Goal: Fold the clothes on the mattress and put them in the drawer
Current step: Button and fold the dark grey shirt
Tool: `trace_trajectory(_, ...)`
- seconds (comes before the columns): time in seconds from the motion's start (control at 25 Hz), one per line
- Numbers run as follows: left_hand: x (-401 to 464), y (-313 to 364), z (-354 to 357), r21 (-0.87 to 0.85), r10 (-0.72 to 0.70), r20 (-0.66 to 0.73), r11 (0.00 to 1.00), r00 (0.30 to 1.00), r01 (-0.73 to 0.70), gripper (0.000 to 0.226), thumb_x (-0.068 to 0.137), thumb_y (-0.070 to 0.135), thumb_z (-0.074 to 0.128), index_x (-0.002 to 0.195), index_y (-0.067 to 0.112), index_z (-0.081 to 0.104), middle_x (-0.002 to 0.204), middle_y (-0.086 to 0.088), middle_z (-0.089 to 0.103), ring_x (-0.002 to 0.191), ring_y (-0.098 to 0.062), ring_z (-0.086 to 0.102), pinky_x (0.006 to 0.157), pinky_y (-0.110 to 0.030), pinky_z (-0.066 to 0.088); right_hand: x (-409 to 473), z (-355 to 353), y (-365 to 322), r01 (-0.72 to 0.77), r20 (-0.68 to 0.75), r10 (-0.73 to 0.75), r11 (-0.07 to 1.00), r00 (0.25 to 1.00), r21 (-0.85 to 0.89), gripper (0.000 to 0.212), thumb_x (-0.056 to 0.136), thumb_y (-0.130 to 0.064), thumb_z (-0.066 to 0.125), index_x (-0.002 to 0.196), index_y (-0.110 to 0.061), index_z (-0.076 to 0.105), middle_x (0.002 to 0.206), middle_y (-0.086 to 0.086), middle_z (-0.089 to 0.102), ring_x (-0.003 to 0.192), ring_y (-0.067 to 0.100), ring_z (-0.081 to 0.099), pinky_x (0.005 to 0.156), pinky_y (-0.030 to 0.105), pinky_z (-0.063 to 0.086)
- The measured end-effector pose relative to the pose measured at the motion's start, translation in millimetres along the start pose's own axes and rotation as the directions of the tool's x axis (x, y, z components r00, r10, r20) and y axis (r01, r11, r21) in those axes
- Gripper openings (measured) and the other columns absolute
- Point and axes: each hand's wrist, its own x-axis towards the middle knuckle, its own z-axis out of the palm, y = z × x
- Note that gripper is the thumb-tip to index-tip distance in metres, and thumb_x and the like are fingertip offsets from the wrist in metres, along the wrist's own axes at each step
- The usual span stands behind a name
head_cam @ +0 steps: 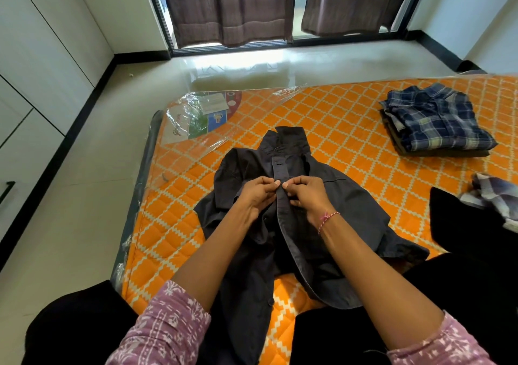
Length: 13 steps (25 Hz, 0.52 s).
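A dark grey button-up shirt [350,210] lies front up on the orange quilted mattress [336,118], collar pointing away from me. My left hand [256,193] pinches the left edge of the shirt's button placket at chest height. My right hand [305,196], with a red thread at its wrist, pinches the placket's right edge, fingertips almost meeting the left hand's. A folded blue plaid shirt [437,120] sits atop a small stack at the far right of the mattress.
A crumpled pale plaid garment [496,196] and a black cloth [462,219] lie at the right edge. Loose clear plastic wrap [196,118] covers the mattress's far left corner. White cabinet fronts [33,64] line the left wall. Curtains hang over the window beyond the bare floor.
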Motion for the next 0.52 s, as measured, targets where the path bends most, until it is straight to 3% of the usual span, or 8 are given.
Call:
trace_trajectory(0.12,-3.4,1.8,-2.1,-0.003,0.091,0.137,0.996,0.986,-0.092,0.022,0.094,-0.001,0.05,0.076,0.01,0.047,0.054,0.004,0.055,0.045,-0.003,0.051,0.049,-0.014,0.048,1.0,-4.9,-7.3,-0.169,0.131,0.147,0.971,0.98,0.172,0.02,0.087,-0.005,0.063,0.069,-0.013,0.062,0.064,-0.002,0.058,0.061,0.006,0.054,0.055,0.019,0.047)
trace_trajectory(0.2,-4.3,2.6,-2.7,0.202,0.165,0.169,0.959,0.972,-0.198,0.015,0.092,0.002,0.056,0.082,0.012,0.051,0.067,0.001,0.054,0.057,-0.006,0.053,0.053,-0.017,0.048,4.0,-8.6,-10.8,-0.238,0.143,0.21,0.945,0.967,0.223,0.018,0.088,-0.006,0.062,0.072,-0.014,0.062,0.06,-0.004,0.058,0.057,0.004,0.054,0.053,0.019,0.046)
trace_trajectory(0.24,-5.0,2.0,-3.5,0.352,0.199,0.188,0.901,0.962,-0.255,0.013,0.09,0.005,0.061,0.086,0.014,0.052,0.069,0.001,0.054,0.059,-0.007,0.054,0.053,-0.018,0.047,7.9,-11.0,-12.9,-0.251,0.132,0.224,0.936,0.966,0.246,0.019,0.089,-0.006,0.062,0.072,-0.014,0.062,0.058,-0.004,0.057,0.055,0.003,0.054,0.051,0.019,0.046)
trace_trajectory(0.36,-7.5,-2.2,-13.1,0.717,0.22,0.272,0.602,0.937,-0.35,0.018,0.083,0.009,0.07,0.089,0.013,0.053,0.068,0.002,0.053,0.06,-0.009,0.052,0.055,-0.024,0.046,23.6,-15.5,-24.9,-0.241,0.09,0.225,0.93,0.97,0.279,0.02,0.091,-0.007,0.059,0.072,-0.014,0.06,0.064,-0.002,0.055,0.059,0.006,0.052,0.052,0.021,0.045)
trace_trajectory(0.44,-9.5,-6.4,-20.1,0.796,0.199,0.296,0.489,0.934,-0.356,0.019,0.081,0.013,0.073,0.088,0.013,0.055,0.068,0.003,0.054,0.06,-0.009,0.051,0.058,-0.024,0.042,32.2,-12.7,-32.6,-0.219,0.06,0.21,0.941,0.976,0.258,0.019,0.092,-0.008,0.059,0.073,-0.015,0.058,0.069,-0.002,0.055,0.063,0.006,0.052,0.057,0.021,0.043)
trace_trajectory(0.52,-9.9,-8.6,-26.5,0.819,0.203,0.296,0.448,0.933,-0.357,0.017,0.081,0.015,0.073,0.089,0.013,0.058,0.066,0.005,0.054,0.059,-0.007,0.05,0.055,-0.019,0.038,35.5,-8.5,-33.7,-0.198,0.037,0.195,0.953,0.98,0.228,0.019,0.091,-0.008,0.059,0.074,-0.014,0.059,0.071,-0.001,0.055,0.063,0.006,0.052,0.057,0.021,0.043)
